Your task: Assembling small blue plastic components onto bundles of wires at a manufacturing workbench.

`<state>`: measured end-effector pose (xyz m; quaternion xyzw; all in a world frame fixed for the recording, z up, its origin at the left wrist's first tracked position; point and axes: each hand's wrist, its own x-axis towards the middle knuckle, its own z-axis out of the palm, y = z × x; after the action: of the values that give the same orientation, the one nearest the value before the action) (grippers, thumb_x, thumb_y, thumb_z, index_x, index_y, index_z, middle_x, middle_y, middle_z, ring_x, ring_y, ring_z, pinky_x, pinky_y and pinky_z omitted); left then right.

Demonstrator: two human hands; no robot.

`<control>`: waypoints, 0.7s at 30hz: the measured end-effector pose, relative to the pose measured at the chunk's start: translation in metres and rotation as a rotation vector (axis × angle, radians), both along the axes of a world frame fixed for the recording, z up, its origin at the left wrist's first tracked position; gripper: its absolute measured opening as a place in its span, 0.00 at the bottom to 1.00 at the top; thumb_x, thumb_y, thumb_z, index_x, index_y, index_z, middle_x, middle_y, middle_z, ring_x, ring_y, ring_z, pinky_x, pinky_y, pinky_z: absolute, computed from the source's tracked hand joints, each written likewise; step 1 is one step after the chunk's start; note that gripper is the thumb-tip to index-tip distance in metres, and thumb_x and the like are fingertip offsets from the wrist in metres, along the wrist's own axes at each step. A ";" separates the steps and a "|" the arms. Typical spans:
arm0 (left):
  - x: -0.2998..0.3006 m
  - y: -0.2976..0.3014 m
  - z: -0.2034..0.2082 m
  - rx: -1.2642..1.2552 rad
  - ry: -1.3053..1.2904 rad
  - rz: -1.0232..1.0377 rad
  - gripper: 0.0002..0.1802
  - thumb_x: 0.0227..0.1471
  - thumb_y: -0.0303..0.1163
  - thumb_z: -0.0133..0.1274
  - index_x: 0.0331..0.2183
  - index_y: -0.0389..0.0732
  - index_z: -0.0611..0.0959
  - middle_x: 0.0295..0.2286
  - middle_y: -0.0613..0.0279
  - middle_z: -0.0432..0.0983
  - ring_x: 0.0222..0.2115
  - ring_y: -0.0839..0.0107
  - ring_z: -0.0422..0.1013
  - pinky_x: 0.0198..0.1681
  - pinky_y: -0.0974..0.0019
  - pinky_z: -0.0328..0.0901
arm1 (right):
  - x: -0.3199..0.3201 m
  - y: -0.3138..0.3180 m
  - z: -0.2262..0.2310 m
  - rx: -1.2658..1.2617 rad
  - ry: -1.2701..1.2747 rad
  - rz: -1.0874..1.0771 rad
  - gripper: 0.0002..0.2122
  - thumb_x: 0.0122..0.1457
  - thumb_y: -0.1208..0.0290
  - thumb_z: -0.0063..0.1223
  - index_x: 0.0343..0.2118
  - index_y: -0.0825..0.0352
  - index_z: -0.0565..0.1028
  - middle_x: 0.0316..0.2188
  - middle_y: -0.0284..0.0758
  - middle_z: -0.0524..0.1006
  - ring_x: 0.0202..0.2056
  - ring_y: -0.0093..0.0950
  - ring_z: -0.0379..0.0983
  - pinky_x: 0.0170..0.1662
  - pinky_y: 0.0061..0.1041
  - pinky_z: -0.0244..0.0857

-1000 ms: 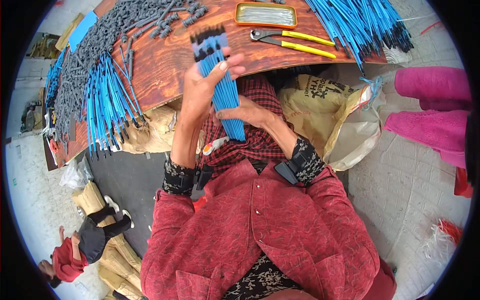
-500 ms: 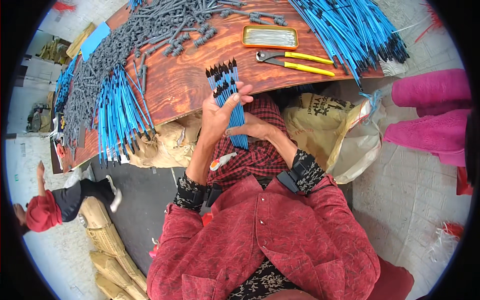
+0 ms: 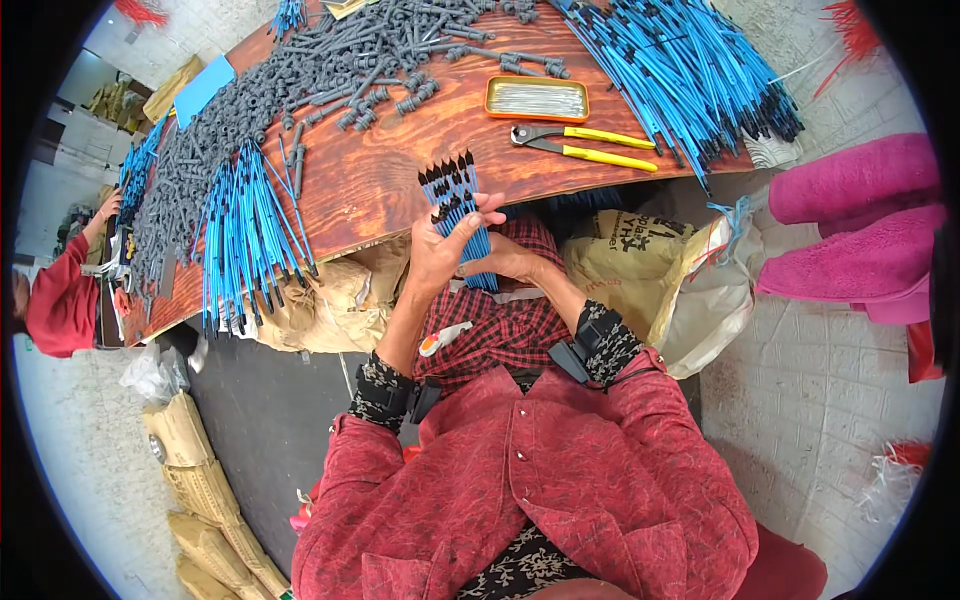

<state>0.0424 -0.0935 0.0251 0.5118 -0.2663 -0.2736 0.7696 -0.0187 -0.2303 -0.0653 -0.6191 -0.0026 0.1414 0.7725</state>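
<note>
Many blue rods: clasped in both my left hand and right hand.
Black tips: staggered; any loosening could let some slip.

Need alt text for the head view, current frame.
A person's left hand and right hand hold a bundle of thin blue, black-tipped rods above their lap. On the wooden table in front lie a heap of grey parts, more blue rods, yellow-handled pliers and a tray of thin metal pieces.
</note>
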 end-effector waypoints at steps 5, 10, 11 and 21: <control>0.002 0.003 0.000 0.025 0.003 0.011 0.20 0.60 0.29 0.56 0.50 0.29 0.76 0.47 0.38 0.77 0.44 0.57 0.79 0.46 0.57 0.76 | 0.000 0.003 0.010 -0.034 0.001 0.006 0.19 0.53 0.68 0.66 0.46 0.67 0.76 0.39 0.31 0.78 0.41 0.23 0.75 0.45 0.25 0.70; 0.004 0.002 0.000 0.036 -0.002 -0.021 0.18 0.60 0.29 0.56 0.49 0.29 0.77 0.47 0.38 0.77 0.44 0.57 0.79 0.46 0.58 0.76 | 0.001 0.004 0.007 0.011 -0.010 0.005 0.18 0.53 0.67 0.67 0.46 0.67 0.76 0.39 0.30 0.78 0.42 0.22 0.74 0.46 0.26 0.70; 0.004 0.002 0.000 0.035 -0.002 -0.020 0.18 0.60 0.29 0.56 0.49 0.29 0.77 0.47 0.38 0.77 0.44 0.57 0.79 0.46 0.58 0.76 | 0.002 0.003 0.006 0.011 -0.009 0.006 0.18 0.53 0.67 0.67 0.46 0.67 0.76 0.39 0.30 0.78 0.42 0.22 0.74 0.46 0.26 0.70; 0.004 0.002 -0.003 -0.010 -0.008 -0.044 0.15 0.60 0.27 0.55 0.48 0.31 0.78 0.48 0.38 0.76 0.45 0.56 0.78 0.48 0.55 0.74 | -0.020 -0.012 -0.002 -0.178 0.002 0.051 0.41 0.52 0.60 0.67 0.64 0.71 0.57 0.56 0.43 0.69 0.58 0.36 0.66 0.63 0.33 0.59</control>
<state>0.0459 -0.0917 0.0225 0.5030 -0.2817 -0.2870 0.7650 -0.0391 -0.2419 -0.0672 -0.6850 -0.0050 0.1613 0.7105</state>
